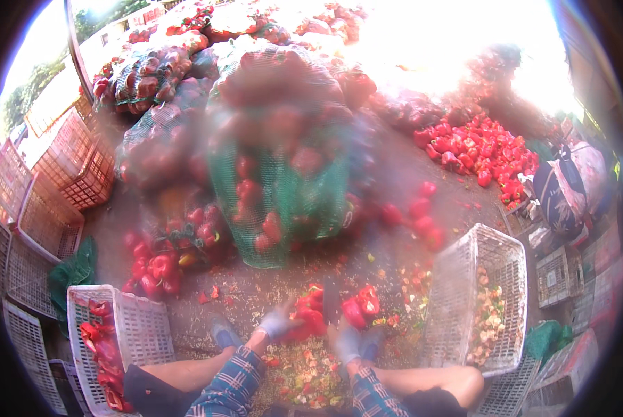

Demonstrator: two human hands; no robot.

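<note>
My left hand (277,324), in a pale glove, reaches beside some red bell peppers (310,316) between my feet. Its fingers look stretched out and apart; haze blurs whether they touch a pepper. My right hand (346,342), also gloved, is closed round what looks like a knife (331,297), its broad dark blade pointing away from me. Just right of the blade lie more red bell peppers (361,306). Below and between my hands, pepper cores and scraps (303,375) cover the ground.
At my left stands a white crate (141,326) with red pepper pieces; at my right, another crate (454,306) holds pepper cores. Ahead rises a green mesh sack (297,194) of peppers. Loose peppers (474,149) are heaped far right. Stacked crates (75,167) line the left.
</note>
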